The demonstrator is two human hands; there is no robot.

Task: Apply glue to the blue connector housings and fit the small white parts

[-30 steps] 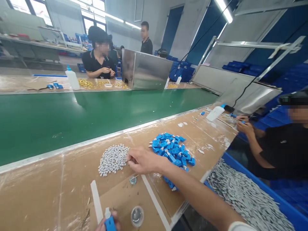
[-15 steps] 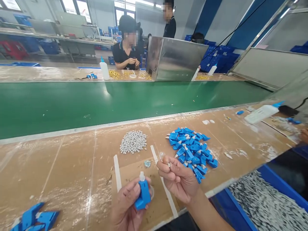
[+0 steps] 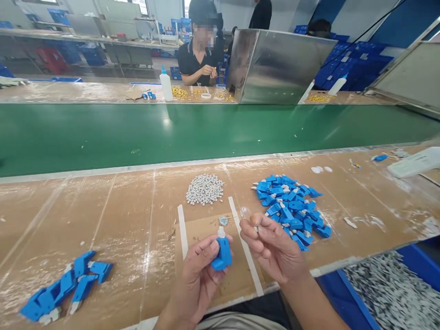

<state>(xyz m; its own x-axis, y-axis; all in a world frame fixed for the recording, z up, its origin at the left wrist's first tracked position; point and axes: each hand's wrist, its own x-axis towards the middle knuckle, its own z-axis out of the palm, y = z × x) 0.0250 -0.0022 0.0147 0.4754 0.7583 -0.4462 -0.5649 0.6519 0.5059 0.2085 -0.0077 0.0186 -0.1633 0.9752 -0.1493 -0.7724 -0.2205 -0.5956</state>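
In my left hand [image 3: 202,266] is a blue plastic part [image 3: 223,253] with a white tip, held upright between thumb and fingers. My right hand [image 3: 271,245] is closed in a pinch just to its right, with a small pale piece [image 3: 256,228] showing between thumb and fingertip. A thin stick [image 3: 232,217] runs from a pale bluish blob [image 3: 223,221] toward my right fingers; whether they touch it is unclear. Both hands are over a cardboard sheet [image 3: 202,227] edged by white strips. Beyond it lies a heap of small grey-white pieces [image 3: 205,189].
Blue parts form a large pile [image 3: 292,206] at right and a smaller group [image 3: 68,284] at left. A blue bin [image 3: 357,298] of black-and-white pieces stands lower right. A green belt [image 3: 192,133] separates me from a co-worker [image 3: 197,59]. A white bottle [image 3: 415,162] lies far right.
The camera view has shifted left and down, showing more of the left group of blue parts. My hands keep nearly the same grips, the blue part still in the left.
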